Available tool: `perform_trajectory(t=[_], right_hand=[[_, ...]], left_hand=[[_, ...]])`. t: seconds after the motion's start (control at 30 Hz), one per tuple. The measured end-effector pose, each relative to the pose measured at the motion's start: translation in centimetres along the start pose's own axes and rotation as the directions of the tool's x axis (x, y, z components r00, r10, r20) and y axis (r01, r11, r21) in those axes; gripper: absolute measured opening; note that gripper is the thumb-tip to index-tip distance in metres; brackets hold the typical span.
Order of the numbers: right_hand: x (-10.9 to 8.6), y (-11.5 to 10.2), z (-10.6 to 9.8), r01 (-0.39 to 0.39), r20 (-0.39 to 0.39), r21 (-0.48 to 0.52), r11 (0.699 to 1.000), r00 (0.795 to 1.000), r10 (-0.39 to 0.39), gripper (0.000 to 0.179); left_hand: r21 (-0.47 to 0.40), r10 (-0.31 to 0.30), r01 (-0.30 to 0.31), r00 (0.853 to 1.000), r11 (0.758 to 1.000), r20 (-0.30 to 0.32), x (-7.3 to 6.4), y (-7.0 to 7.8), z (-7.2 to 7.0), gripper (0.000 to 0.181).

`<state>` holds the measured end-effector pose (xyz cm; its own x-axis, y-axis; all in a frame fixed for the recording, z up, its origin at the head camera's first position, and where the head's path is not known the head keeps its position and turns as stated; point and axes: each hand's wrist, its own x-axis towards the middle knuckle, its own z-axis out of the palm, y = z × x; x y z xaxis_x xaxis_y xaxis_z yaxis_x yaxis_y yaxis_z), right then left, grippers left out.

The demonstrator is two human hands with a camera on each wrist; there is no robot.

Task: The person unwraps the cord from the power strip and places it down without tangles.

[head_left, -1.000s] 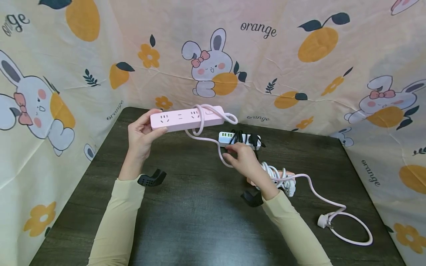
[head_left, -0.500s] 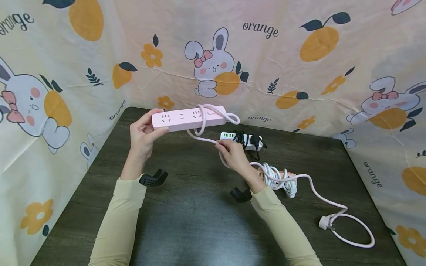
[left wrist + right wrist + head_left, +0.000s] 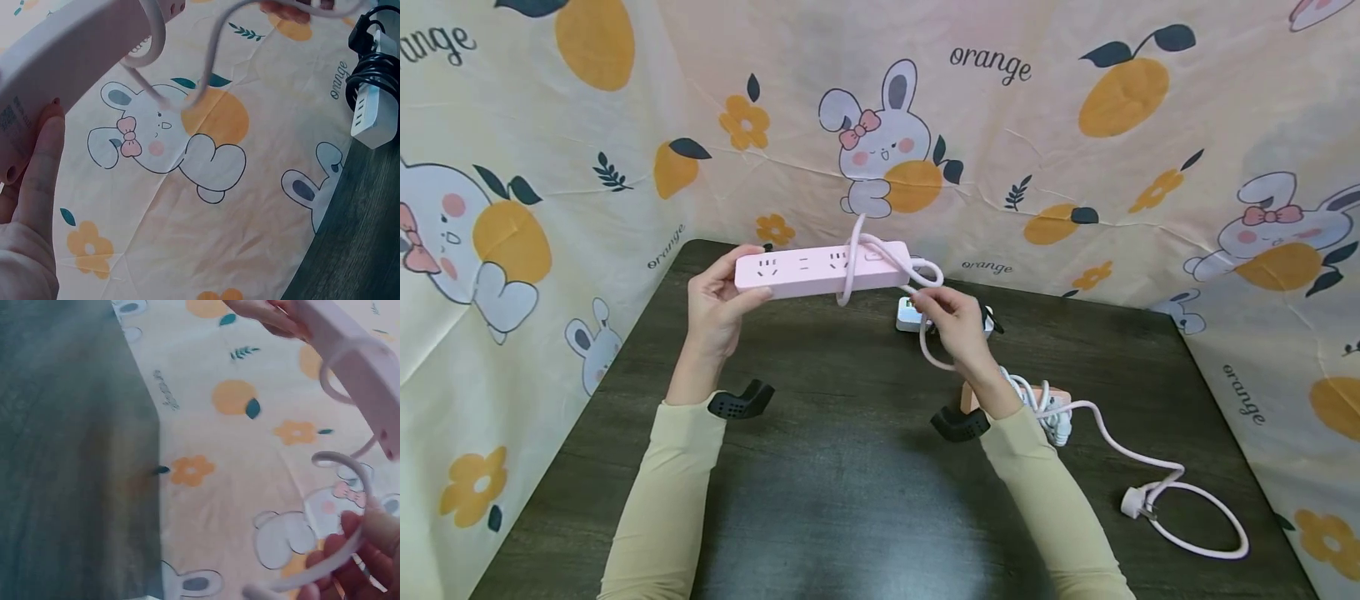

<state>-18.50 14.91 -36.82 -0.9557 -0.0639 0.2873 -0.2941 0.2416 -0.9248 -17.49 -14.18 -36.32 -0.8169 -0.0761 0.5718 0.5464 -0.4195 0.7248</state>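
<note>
My left hand [image 3: 718, 308] grips the left end of a pink power strip [image 3: 797, 273], thumb in front, holding it up above the table with its sockets facing me. The strip's pale pink cord [image 3: 934, 354] loops around its right part. Near the right end, my right hand [image 3: 958, 329] pinches that cord between thumb and fingers. In the right wrist view, the cord [image 3: 359, 475] curves up out of the fingers toward the strip. The rest of it runs under my right forearm to a plug [image 3: 1132, 502] lying on the table at the right.
Behind my right hand sits a white power strip [image 3: 910, 315] wrapped in black cord, which shows in the left wrist view. An orange power strip [image 3: 1060, 396] bundled in white cord lies partly under my right forearm. Printed cloth [image 3: 737, 50] walls the dark table [image 3: 820, 467] at the back and sides.
My right hand took hold of the cord below the strip, then carried it up and right behind the strip's right end. The left hand has barely moved.
</note>
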Motion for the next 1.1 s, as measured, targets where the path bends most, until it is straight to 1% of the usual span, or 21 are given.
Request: perform_trajectory(t=[0.1, 0.17, 0.23, 0.33, 0.4, 0.5, 0.57, 0.67, 0.73, 0.8, 0.87, 0.9, 0.93, 0.97, 1.0, 1.03, 1.07, 1.1], right_hand=[[0.4, -0.5, -0.8, 0.059, -0.104, 0.133, 0.989, 0.994, -0.045, 0.016], [0.5, -0.8, -1.5, 0.129, -0.163, 0.193, 0.973, 0.982, -0.098, 0.011], [0.5, -1.0, -2.2, 0.21, -0.209, 0.237, 0.949, 0.965, -0.161, 0.013], [0.4, -1.3, -3.1, 0.321, -0.236, 0.276, 0.906, 0.937, -0.26, 0.022], [0.0, -1.4, -3.6, 0.38, -0.216, 0.296, 0.876, 0.92, -0.325, 0.022], [-0.8, -1.5, -4.2, 0.45, -0.142, 0.298, 0.842, 0.893, -0.427, 0.014], [-1.6, -1.7, -4.5, 0.48, -0.061, 0.292, 0.827, 0.873, -0.485, 0.008], [-2.6, -1.9, -5.0, 0.513, 0.082, 0.264, 0.817, 0.832, -0.549, 0.015], [-3.2, -1.9, -5.2, 0.536, 0.185, 0.235, 0.811, 0.794, -0.579, 0.018], [-3.6, -1.5, -5.4, 0.567, 0.276, 0.2, 0.799, 0.75, -0.601, 0.018], [-3.7, -1.1, -5.4, 0.608, 0.346, 0.156, 0.779, 0.705, -0.619, 0.014], [-3.8, -0.8, -5.4, 0.624, 0.377, 0.132, 0.77, 0.687, -0.621, 0.01], [-3.8, -0.6, -5.4, 0.632, 0.402, 0.108, 0.767, 0.678, -0.615, 0.007], [-3.8, -0.3, -5.5, 0.635, 0.42, 0.08, 0.768, 0.677, -0.604, 0.008], [-3.7, -0.1, -5.5, 0.635, 0.433, 0.044, 0.771, 0.684, -0.587, 0.012], [-3.7, 0.1, -5.5, 0.629, 0.439, 0.0, 0.777, 0.698, -0.565, 0.017], [-3.6, 0.3, -5.6, 0.618, 0.439, -0.052, 0.785, 0.72, -0.538, 0.02], [-3.5, 0.6, -5.7, 0.6, 0.432, -0.107, 0.793, 0.746, -0.506, 0.022]], left_hand=[[-0.013, -0.008, 0.008, 1.0, 1.0, 0.016, 0.0, 0.1, -0.2, 0.041], [-0.012, -0.012, 0.012, 1.0, 1.0, 0.028, 0.0, 0.1, -0.3, 0.041], [-0.005, -0.014, 0.014, 0.999, 1.0, 0.034, -0.1, 0.1, -0.4, 0.041], [0.013, -0.017, 0.016, 0.999, 1.0, 0.029, -0.1, 0.0, -0.5, 0.04], [0.028, -0.018, 0.017, 1.0, 0.999, 0.022, -0.1, -0.1, -0.6, 0.041], [0.054, -0.017, 0.016, 1.0, 0.998, 0.011, -0.1, -0.2, -0.6, 0.043], [0.069, -0.014, 0.014, 1.0, 0.997, 0.003, -0.1, -0.3, -0.6, 0.043], [0.097, 0.0, 0.002, 1.0, 0.995, -0.014, -0.2, -0.4, -0.6, 0.042], [0.104, 0.012, -0.009, 1.0, 0.995, -0.028, -0.2, -0.4, -0.6, 0.042], [0.098, 0.025, -0.021, 0.999, 0.995, -0.045, -0.2, -0.3, -0.6, 0.041], [0.079, 0.034, -0.029, 0.998, 0.996, -0.06, -0.1, -0.2, -0.5, 0.041], [0.064, 0.035, -0.031, 0.997, 0.998, -0.069, -0.1, -0.2, -0.5, 0.041], [0.05, 0.037, -0.033, 0.996, 0.998, -0.077, -0.1, -0.2, -0.5, 0.041], [0.029, 0.036, -0.034, 0.996, 0.999, -0.086, 0.0, -0.1, -0.5, 0.04], [0.016, 0.036, -0.035, 0.995, 0.999, -0.094, 0.0, -0.1, -0.5, 0.04], [0.009, 0.036, -0.035, 0.994, 0.999, -0.1, 0.0, 0.0, -0.5, 0.039], [0.004, 0.036, -0.035, 0.994, 0.999, -0.106, 0.0, 0.0, -0.5, 0.038], [-0.01, 0.031, -0.032, 0.993, 0.999, -0.112, 0.0, 0.1, -0.5, 0.038]])
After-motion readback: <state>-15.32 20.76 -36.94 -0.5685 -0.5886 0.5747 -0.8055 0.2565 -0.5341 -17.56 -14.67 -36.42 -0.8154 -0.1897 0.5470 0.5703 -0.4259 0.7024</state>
